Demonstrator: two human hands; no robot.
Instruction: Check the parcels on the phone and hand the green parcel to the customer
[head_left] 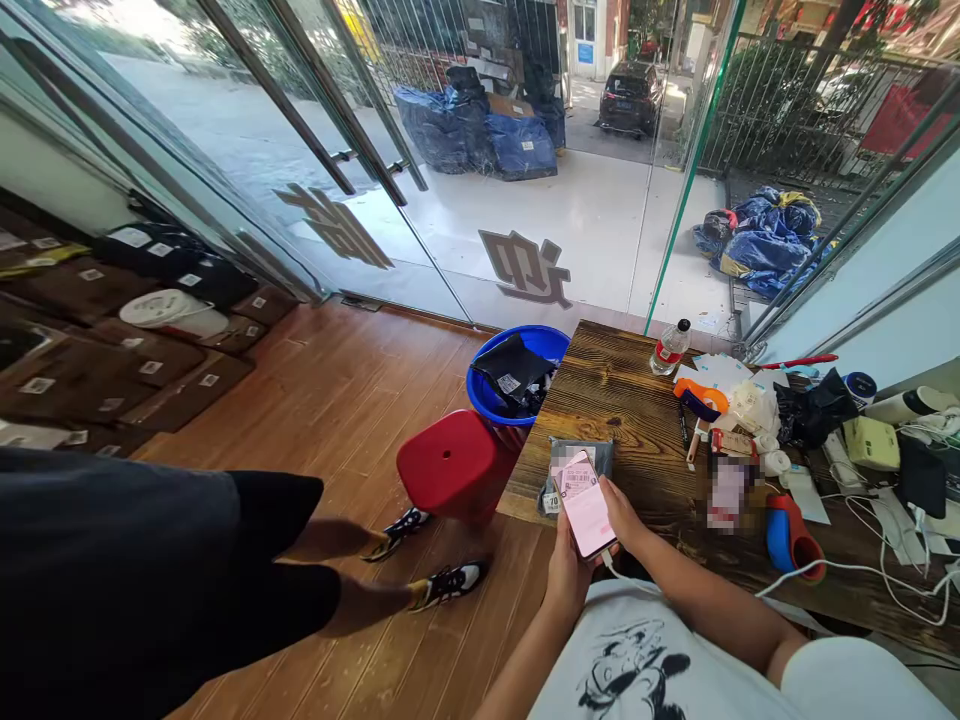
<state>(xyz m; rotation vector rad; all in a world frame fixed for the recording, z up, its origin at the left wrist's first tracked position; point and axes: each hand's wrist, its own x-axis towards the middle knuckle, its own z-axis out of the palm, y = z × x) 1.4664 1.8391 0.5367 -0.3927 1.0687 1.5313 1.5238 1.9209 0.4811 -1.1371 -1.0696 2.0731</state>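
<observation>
My left hand (568, 562) is wrapped around the lower left side of a smartphone (590, 520) with a pinkish lit screen that shows a label with a barcode. At the phone's right edge, my right hand (621, 512) also grips it, thumb beside the screen. A white cable (622, 575) runs from the phone's bottom end. Just beyond the phone, a grey plastic parcel (601, 458) with a white label lies on the wooden table (600, 380), partly covered by the phone.
A person (150, 570) in dark clothes stands at left, near a red stool (442, 455). Behind it, a blue basin (480, 392) holds black parcels. Tape dispensers (784, 540), a bottle (670, 348) and cables crowd the table's right. Labelled boxes (82, 285) line the left wall. Glass doors stand ahead.
</observation>
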